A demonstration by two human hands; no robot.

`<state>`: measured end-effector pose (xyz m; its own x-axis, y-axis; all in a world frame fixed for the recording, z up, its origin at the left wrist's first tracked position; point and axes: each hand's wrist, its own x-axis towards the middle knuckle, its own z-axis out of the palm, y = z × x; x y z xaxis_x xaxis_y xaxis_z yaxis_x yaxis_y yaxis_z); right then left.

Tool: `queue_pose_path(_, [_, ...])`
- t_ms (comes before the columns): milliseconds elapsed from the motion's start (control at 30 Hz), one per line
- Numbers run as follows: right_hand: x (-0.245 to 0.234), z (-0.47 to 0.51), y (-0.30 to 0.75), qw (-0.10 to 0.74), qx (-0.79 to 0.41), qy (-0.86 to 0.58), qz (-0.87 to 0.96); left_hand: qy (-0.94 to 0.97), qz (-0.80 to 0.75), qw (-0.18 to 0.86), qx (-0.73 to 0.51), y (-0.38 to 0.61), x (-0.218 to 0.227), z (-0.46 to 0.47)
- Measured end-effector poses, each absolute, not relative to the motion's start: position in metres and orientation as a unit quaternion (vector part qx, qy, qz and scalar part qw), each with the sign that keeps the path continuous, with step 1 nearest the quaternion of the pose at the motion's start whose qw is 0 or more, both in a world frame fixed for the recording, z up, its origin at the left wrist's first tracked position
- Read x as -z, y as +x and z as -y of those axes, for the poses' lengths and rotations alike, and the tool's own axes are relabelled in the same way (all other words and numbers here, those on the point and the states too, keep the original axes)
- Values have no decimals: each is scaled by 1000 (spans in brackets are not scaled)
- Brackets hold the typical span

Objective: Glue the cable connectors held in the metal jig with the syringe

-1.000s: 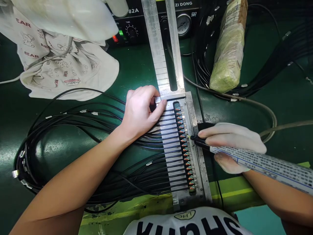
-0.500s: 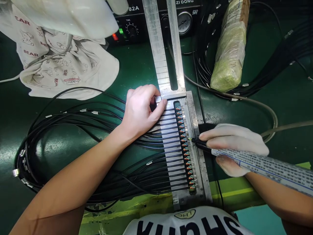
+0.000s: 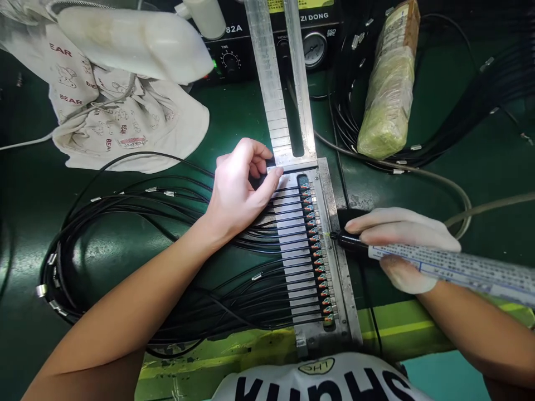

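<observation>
My left hand (image 3: pixel 242 181) is bare. Its thumb rests on the upper left corner of a metal fixture (image 3: pixel 298 334), and its loosely curled fingers stand apart from the thumb beside the corner. Several black cables (image 3: pixel 251 243) run under that hand into the fixture's slots, their stripped coloured wire ends (image 3: pixel 314 238) lined up in a column with small metal connectors. My right hand (image 3: pixel 403 231), with white covering on its fingers, grips a thick pen-shaped tool (image 3: pixel 451 267) with a printed white barrel. The tool's black nose points left, its thin tip near the middle connectors.
A slotted metal bar (image 3: pixel 278 111) lies beyond the fixture, before a black control box (image 3: pixel 234 50) with a gauge. At the back left lies printed cloth (image 3: pixel 137 128) under a white lamp-like housing (image 3: pixel 137 42). A wrapped yellowish block (image 3: pixel 387 111) sits on more cables at the right.
The fingers of my left hand have lifted and loosened from the fixture's corner, while its thumb stays there. My right hand has shifted the tool's tip slightly up along the connectors.
</observation>
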<state>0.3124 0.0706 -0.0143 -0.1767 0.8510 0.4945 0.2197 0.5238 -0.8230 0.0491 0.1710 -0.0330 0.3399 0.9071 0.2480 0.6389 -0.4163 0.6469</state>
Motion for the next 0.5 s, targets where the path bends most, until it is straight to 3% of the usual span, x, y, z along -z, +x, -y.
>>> queue_pose_path(133, [21, -73, 312, 582, -430, -407, 558, 799, -487, 185, -299, 52, -7, -163])
queue_pose_path(267, [22, -77, 308, 627, -511, -406, 425, 863, -438, 178, -178, 51, -44, -131])
queue_pose_path(500, [17, -75, 302, 616, -556, -409, 380, 936, -328, 93, -91, 42, -10, -38])
